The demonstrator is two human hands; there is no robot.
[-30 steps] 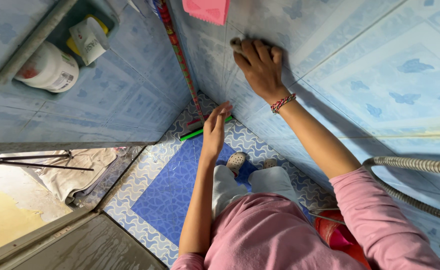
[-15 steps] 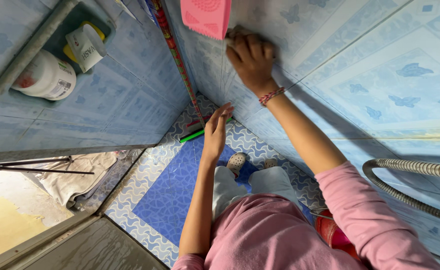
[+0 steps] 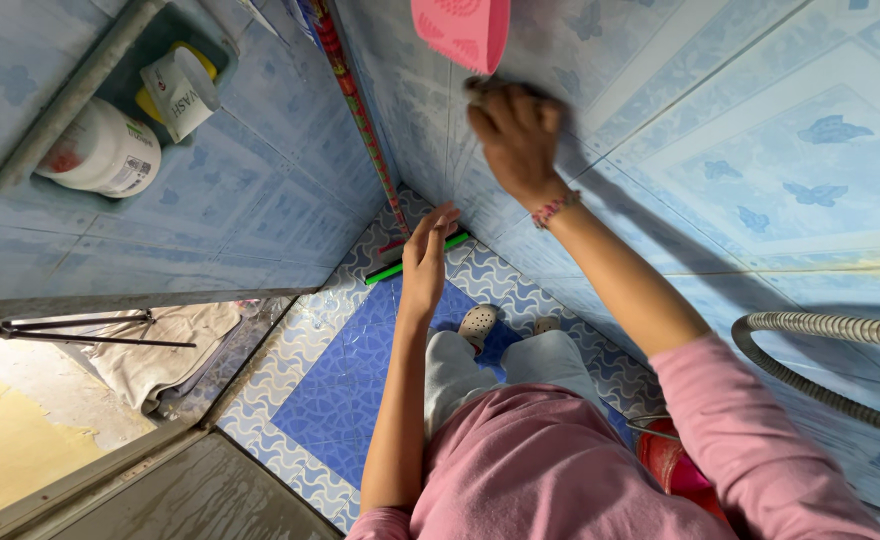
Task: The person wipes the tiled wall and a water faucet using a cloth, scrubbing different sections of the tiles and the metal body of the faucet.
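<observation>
My right hand (image 3: 516, 135) is raised against the blue tiled wall (image 3: 760, 150), just below a pink plastic scoop (image 3: 460, 30). It presses a small dark scrub pad (image 3: 478, 86) onto the tiles and is blurred by motion. A beaded bracelet sits on that wrist. My left hand (image 3: 428, 252) lies flat on the wall near the corner, fingers apart, holding nothing. Below I see my pink top, grey trousers and pale clogs (image 3: 478, 325).
A broom with a patterned handle (image 3: 358, 120) and green head (image 3: 415, 262) leans in the corner. A wall niche holds a white bottle (image 3: 100, 155) and a tube (image 3: 182, 92). A metal hose (image 3: 820, 372) and a red bucket (image 3: 668, 462) are at right. Cloths (image 3: 160, 345) lie past the doorway.
My right hand has shifted slightly to and fro over the same patch of wall under the pink scoop. The view tilted a little. My left hand stayed on the wall.
</observation>
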